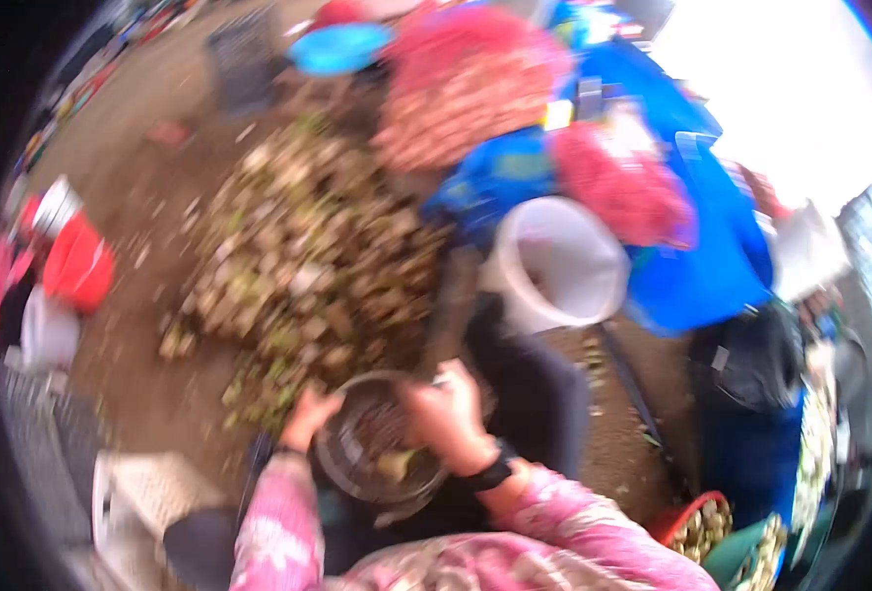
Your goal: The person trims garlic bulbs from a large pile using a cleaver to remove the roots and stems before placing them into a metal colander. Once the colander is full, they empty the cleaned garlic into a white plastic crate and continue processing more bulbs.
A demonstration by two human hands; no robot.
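Note:
The picture is blurred by motion. My left hand grips the left rim of a round dark basket held close to my body. My right hand rests over the basket's right rim, fingers curled, with a black band on the wrist; whether it holds anything is unclear. A pale green piece lies inside the basket. Both my sleeves are pink and patterned. Just beyond the basket a big heap of brown and green husks covers the dirt ground.
A white bucket stands right of the heap. Red mesh sacks and blue sheeting sit behind it. A red tub and white container are at the left. Filled baskets sit lower right.

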